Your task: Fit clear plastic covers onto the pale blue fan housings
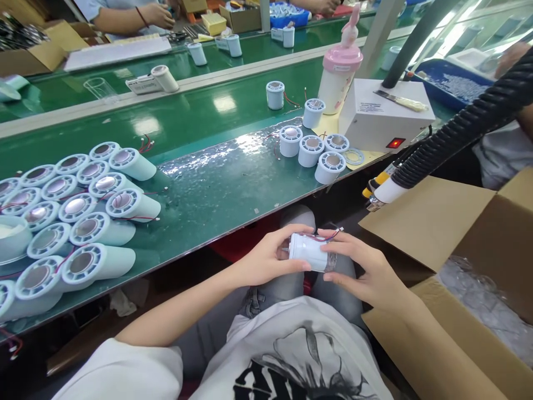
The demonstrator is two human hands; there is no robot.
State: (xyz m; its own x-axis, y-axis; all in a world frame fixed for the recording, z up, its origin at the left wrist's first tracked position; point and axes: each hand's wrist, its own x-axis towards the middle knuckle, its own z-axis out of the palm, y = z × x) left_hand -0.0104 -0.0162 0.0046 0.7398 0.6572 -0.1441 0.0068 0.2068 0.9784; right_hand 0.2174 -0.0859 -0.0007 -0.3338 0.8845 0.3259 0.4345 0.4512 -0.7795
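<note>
Main risk: a dropped cylinder [308,253], b/c it's held over the lap [289,284], off the near edge of the green bench [216,197], w/ nothing firm under it; if both grips eased at once, it'd prob. slip down btwn the knees. Second: the thin red and dark wires [321,239] run along its top to a small white plug [339,229] by the right fingers, so a careless squeeze or twist could snag or tug them loose. Pose: left forearm slants in from near left, left hand [268,254] clamped round the left end, thumb on the near side, index on the far side. Right forearm comes up from near right; right hand [370,268] is closed on the right end, thumb low and near, fingers spread over the top (a greyish band [331,261] shows under them, can't tell what it is). Hands are apart from each other, cylinder lying sideways btwn them, just left of the open cardboard box [433,219].
</note>
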